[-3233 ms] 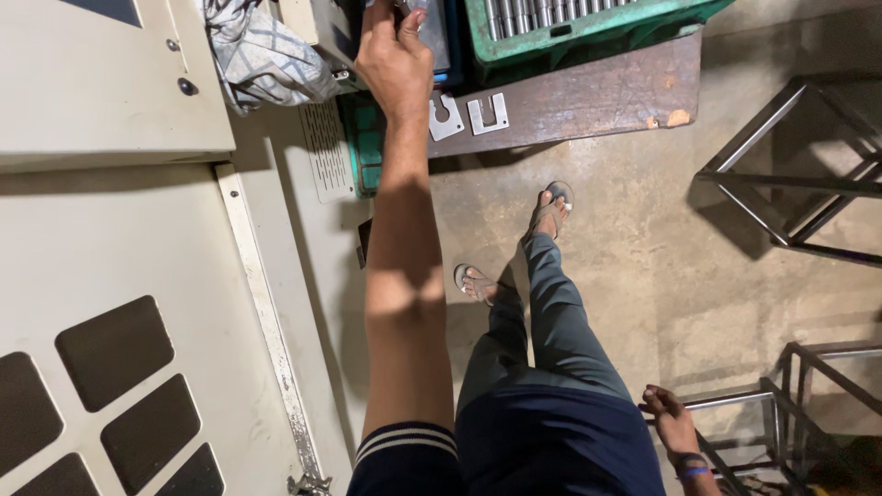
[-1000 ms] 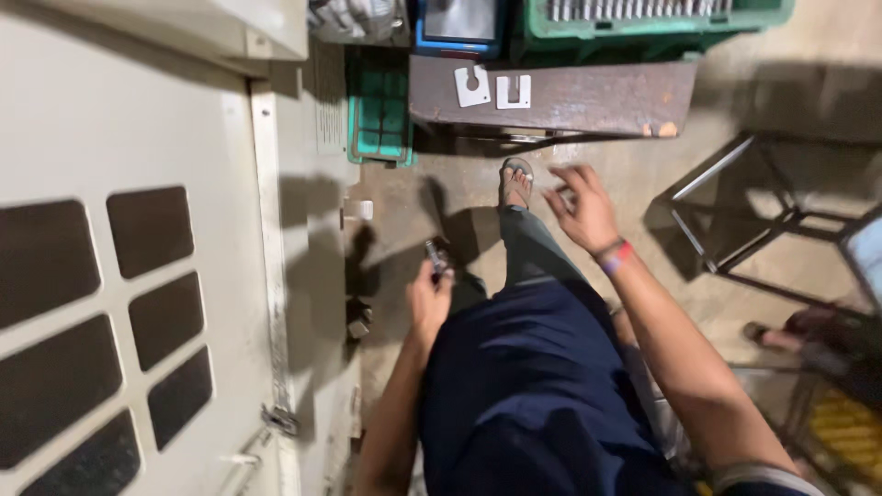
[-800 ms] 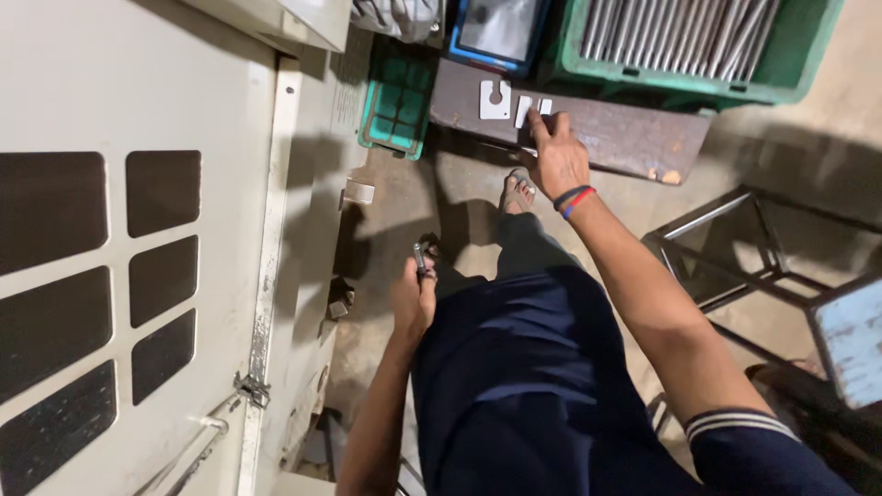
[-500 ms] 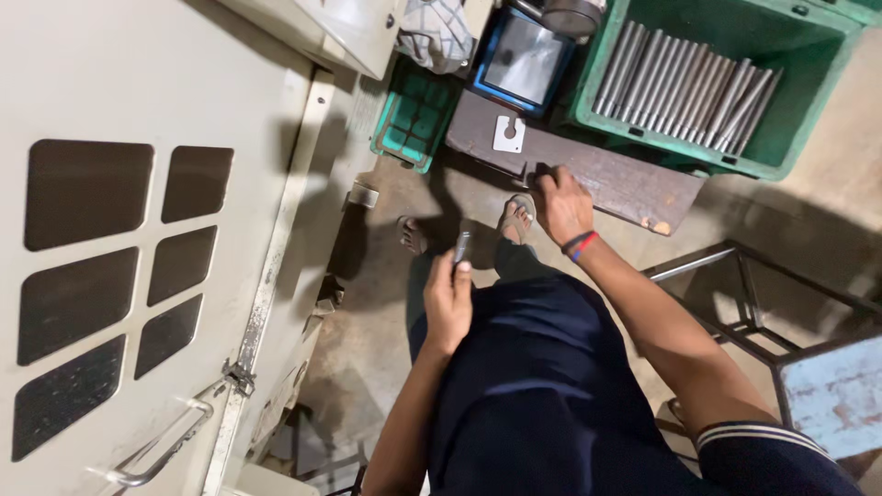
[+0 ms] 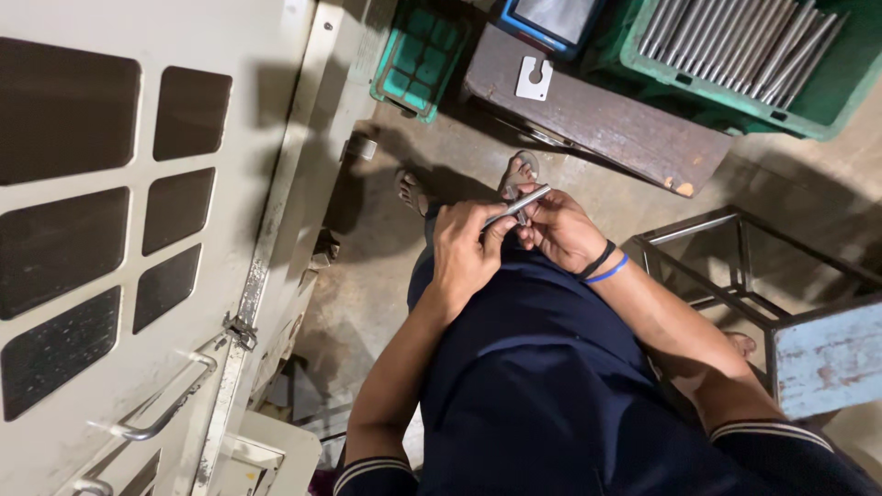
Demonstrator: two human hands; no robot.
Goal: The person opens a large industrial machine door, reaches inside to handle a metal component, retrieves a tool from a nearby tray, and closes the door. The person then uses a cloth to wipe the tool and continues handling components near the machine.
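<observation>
Both hands grip one slim grey metal rod [image 5: 516, 206].
The left hand [image 5: 464, 253] clasps its lower end, the right hand [image 5: 559, 230] closes beside it; its tip juts beyond both.

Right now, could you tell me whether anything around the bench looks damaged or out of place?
The wooden bench has a chipped, pale corner at its right end. A lone flat metal plate lies on it. Otherwise nothing stands out; both hands hold a metal rod.
</observation>
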